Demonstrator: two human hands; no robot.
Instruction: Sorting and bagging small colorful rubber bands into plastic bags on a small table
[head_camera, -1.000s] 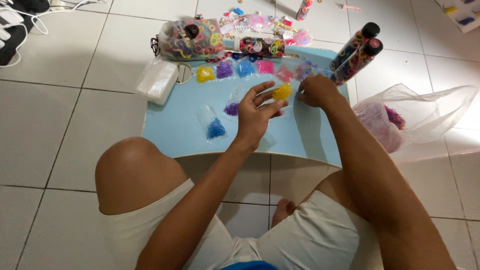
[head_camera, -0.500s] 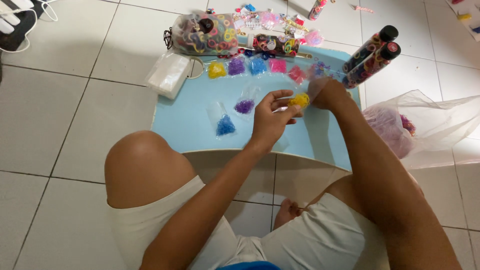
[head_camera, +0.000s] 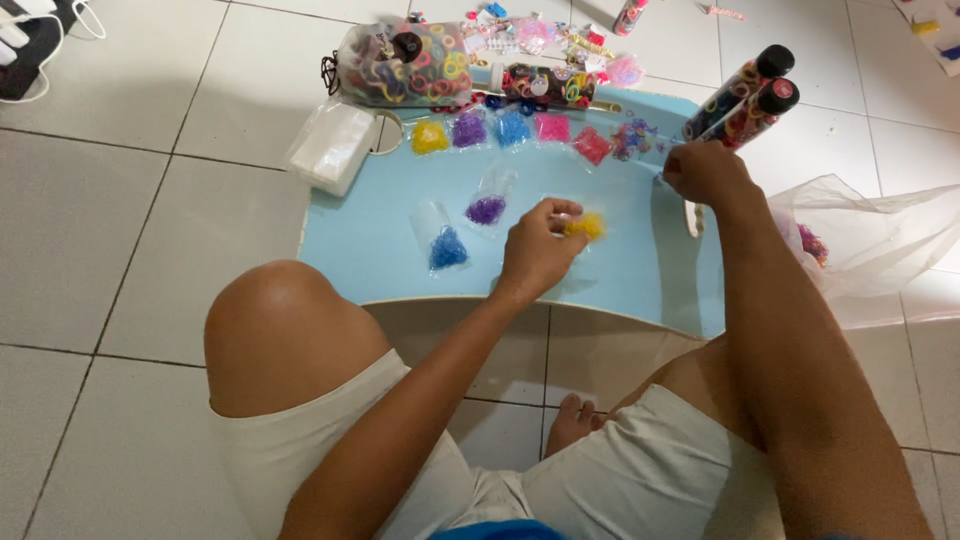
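My left hand (head_camera: 535, 255) pinches a small clear bag of yellow rubber bands (head_camera: 586, 227) just above the light blue tray table (head_camera: 370, 250). To its left, a clear bag of purple bands (head_camera: 487, 210) and one of blue bands (head_camera: 446, 247) lie on the tray. My right hand (head_camera: 705, 172) rests with curled fingers at the tray's far right, beside a loose heap of mixed-colour bands (head_camera: 632, 140). Whether it holds anything is hidden. Along the tray's back edge runs a row of yellow (head_camera: 429, 137), purple (head_camera: 468, 130), blue (head_camera: 513, 128) and pink (head_camera: 551, 127) band packets.
A clear pouch of colourful hair ties (head_camera: 405, 65) and a stack of empty little bags (head_camera: 330, 150) sit at the back left. Two black-capped tubes (head_camera: 745, 95) stand at the back right. A large clear plastic bag (head_camera: 870, 240) lies on the white floor tiles, right. My knee (head_camera: 280, 330) is below the tray.
My right hand has left the yellow bag and moved right to the loose bands at the tray's far right. My left hand still holds the yellow bag.
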